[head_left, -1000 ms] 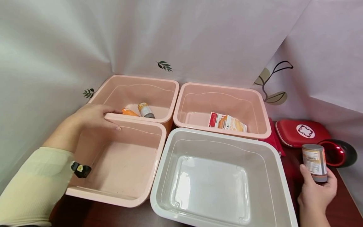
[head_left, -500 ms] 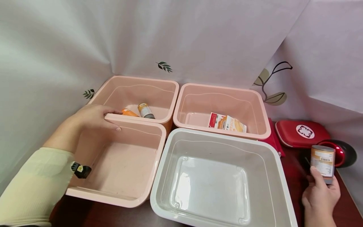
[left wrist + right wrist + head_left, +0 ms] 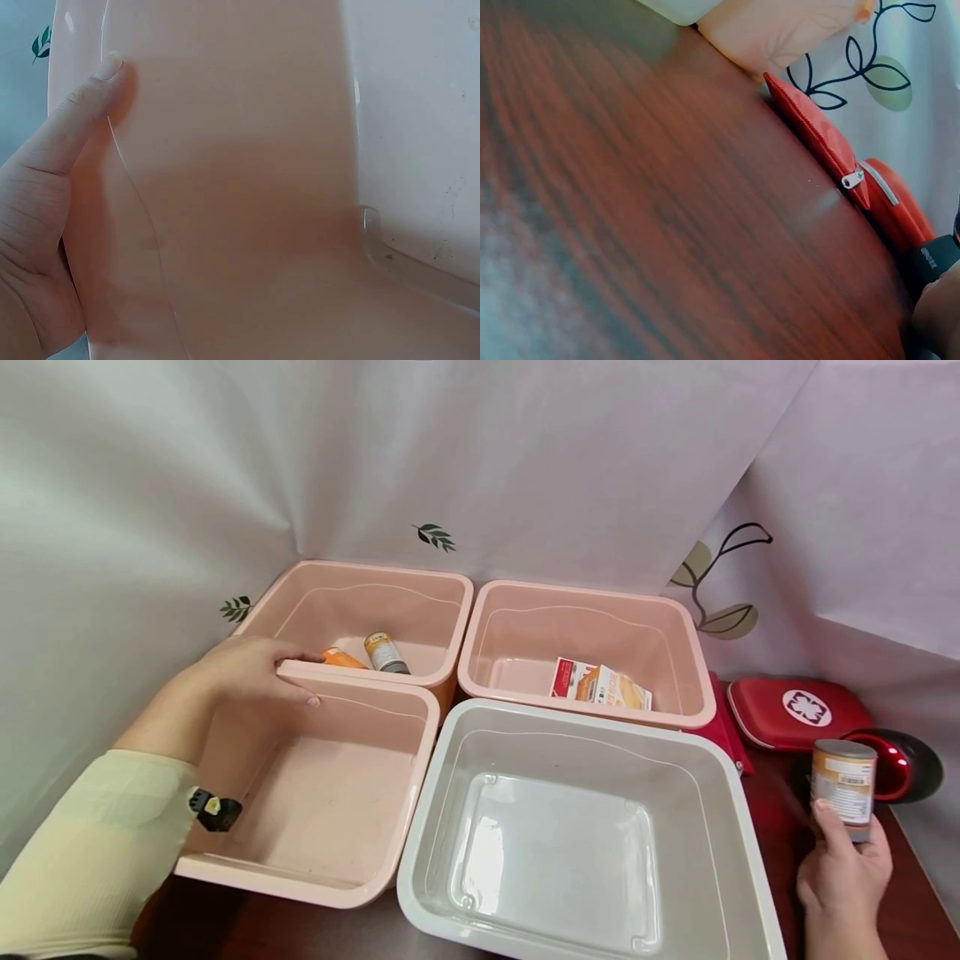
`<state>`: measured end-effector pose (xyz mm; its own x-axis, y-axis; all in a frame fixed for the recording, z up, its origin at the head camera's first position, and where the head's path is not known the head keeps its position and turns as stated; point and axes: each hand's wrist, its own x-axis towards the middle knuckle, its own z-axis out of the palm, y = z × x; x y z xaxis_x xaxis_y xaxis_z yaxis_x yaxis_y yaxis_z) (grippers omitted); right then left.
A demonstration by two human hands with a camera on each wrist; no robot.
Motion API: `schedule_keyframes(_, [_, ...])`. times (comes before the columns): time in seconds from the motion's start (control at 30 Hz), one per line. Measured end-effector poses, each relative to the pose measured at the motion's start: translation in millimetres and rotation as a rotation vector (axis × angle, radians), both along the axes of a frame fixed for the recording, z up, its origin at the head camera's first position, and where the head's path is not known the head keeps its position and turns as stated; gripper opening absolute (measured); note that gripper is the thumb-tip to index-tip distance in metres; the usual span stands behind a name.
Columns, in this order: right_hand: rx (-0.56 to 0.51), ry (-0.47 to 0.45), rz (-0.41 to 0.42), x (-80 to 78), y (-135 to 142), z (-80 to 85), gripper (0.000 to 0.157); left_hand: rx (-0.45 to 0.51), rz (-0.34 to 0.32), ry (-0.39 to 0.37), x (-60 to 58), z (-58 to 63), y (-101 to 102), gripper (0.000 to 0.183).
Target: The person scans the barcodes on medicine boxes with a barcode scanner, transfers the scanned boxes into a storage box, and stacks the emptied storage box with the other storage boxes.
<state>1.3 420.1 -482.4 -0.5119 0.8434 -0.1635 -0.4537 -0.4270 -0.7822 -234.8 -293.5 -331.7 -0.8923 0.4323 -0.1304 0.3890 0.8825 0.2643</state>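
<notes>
My right hand (image 3: pixel 846 868) holds a small cylindrical can (image 3: pixel 844 781) upright, with thumb and fingers round its lower part. The can has a grey top and an orange and white label with a barcode. Just behind it is a black device (image 3: pixel 926 766) with a red-lit face, partly covered by the can. My left hand (image 3: pixel 251 670) grips the back rim of the front left pink bin (image 3: pixel 330 893), with the thumb (image 3: pixel 90 90) on the inner wall. A similar can (image 3: pixel 385 652) and an orange item (image 3: pixel 342 657) lie in the back left pink bin (image 3: pixel 390 568).
A grey bin (image 3: pixel 555 843) stands front and centre. Behind it, a pink bin (image 3: pixel 592 591) contains red-and-white and orange-and-white boxes (image 3: pixel 603 685). A red case (image 3: pixel 798 712) with a white emblem and a red zipped pouch (image 3: pixel 817 135) lie to the right on the dark wooden table (image 3: pixel 667 225).
My right hand moved right with the can to in front of the black device, then slightly back left. The can turned a little. My left hand stays on the bin rim.
</notes>
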Motion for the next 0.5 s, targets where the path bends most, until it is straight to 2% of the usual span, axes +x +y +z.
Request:
schedule_keyframes(0.07, [0.113, -0.050, 0.033, 0.4, -2.7, -3.6, 0.049, -0.001, 0.000, 0.000, -0.1, -0.2, -0.1, 0.080])
schedule_keyframes(0.2, [0.385, -0.229, 0.104, 2.6, -8.7, -10.8, 0.063, -0.007, -0.005, 0.004, -0.8, -0.4, -0.3, 0.080])
schedule_keyframes(0.3, [0.517, -0.268, 0.164, 3.5, -12.3, -13.7, 0.072, -0.006, -0.006, 0.007, -1.0, -0.4, -0.3, 0.079])
schedule_keyframes(0.4, [0.560, -0.224, 0.182, 2.9, -14.2, -14.6, 0.076, -0.002, -0.007, 0.003, -0.6, 0.0, -0.1, 0.079])
schedule_keyframes(0.5, [0.499, -0.185, 0.156, 1.1, -13.2, -13.1, 0.077, 0.000, -0.005, 0.001, -0.1, 0.4, 0.1, 0.079])
